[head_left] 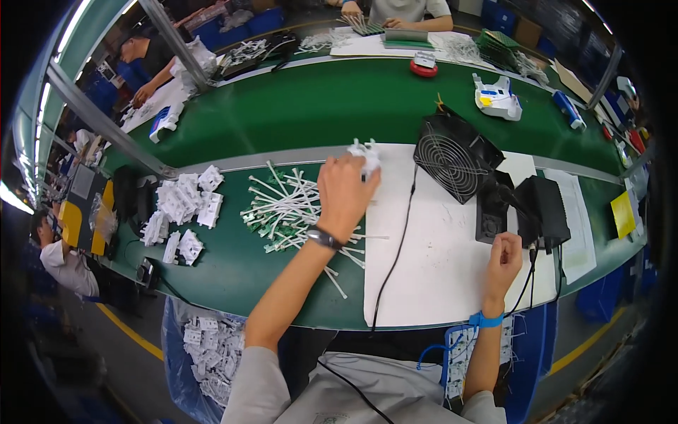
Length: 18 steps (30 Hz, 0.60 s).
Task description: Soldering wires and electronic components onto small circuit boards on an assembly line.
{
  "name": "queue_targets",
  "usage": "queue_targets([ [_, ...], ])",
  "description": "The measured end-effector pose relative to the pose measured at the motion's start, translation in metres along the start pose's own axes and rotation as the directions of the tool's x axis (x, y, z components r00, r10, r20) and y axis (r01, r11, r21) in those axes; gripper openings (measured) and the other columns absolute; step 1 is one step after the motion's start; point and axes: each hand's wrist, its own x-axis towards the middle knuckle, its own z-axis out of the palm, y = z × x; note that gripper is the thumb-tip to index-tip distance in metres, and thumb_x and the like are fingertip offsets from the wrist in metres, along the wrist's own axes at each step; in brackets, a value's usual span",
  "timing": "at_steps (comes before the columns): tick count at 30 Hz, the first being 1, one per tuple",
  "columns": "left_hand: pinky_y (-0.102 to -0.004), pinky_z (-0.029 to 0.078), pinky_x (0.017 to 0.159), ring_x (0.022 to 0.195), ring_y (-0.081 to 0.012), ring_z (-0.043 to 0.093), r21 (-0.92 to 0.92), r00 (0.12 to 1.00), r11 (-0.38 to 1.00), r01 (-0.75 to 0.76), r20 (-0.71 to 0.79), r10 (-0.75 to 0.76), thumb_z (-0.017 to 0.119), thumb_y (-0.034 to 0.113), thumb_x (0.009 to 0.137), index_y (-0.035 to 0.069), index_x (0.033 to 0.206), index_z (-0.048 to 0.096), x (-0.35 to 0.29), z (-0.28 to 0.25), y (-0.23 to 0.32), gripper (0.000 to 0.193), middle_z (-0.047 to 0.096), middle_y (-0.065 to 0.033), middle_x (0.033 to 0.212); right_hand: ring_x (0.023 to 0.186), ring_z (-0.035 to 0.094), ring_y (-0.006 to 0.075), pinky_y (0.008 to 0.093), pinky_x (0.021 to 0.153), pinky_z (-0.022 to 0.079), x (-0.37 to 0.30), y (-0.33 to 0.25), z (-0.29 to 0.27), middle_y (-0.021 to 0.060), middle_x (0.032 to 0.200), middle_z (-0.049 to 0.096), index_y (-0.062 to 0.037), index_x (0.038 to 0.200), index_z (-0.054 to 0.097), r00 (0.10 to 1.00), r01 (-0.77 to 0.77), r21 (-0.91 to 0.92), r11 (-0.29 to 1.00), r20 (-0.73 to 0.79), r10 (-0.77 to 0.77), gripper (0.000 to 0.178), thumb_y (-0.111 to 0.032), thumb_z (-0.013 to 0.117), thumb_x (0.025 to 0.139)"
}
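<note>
My left hand (344, 192) is stretched forward over the far left corner of the white sheet, fingers closed on a white plastic part (366, 155). The fingers partly cover this part. Beneath and beside that forearm lies a spread of white cables with small green boards (282, 205). My right hand (506, 258) is above the right side of the white sheet (431, 261), its fingers curled together just in front of a small black box (489, 215). Whatever those fingers hold, if anything, cannot be made out.
A black fan with a wire guard (455, 157) and a black block-shaped device (544, 210) stand at the right. White plastic parts (180, 198) are heaped at the left. Bins flank my lap, one filled with white parts (212, 353). Beyond runs a green conveyor belt (304, 102); co-workers sit past it.
</note>
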Motion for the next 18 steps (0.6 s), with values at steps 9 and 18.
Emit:
queue_targets([
  [9,-0.0531,0.042,0.108,0.127,-0.0477,0.052,0.227,0.998,0.972,0.061,-0.034,-0.055,0.071,0.055,0.088,0.002,0.135,0.065,-0.001,0.004,-0.067,0.071,0.055,-0.0308,0.143,0.063,0.035,0.0023,0.0248,0.055,0.023,-0.001,0.008,-0.002,-0.0067,0.069,0.042,-0.0046,0.095,0.06,1.0,-0.009,0.008,1.0,-0.008,0.01,0.008,-0.007,0.06,0.103],
  [18,-0.0514,0.047,0.094,0.113,-0.0401,0.058,0.602,0.932,0.715,0.355,-0.169,-0.32,0.082,0.039,0.081,0.0,0.123,0.064,-0.059,-0.153,-0.211,0.06,0.064,-0.0224,0.119,0.056,0.046,0.0071,0.0247,0.05,0.032,-0.014,-0.011,0.001,0.0005,0.067,0.056,-0.0044,0.082,0.061,0.937,0.249,0.025,0.968,0.247,-0.248,0.012,-0.005,0.067,0.092],
])
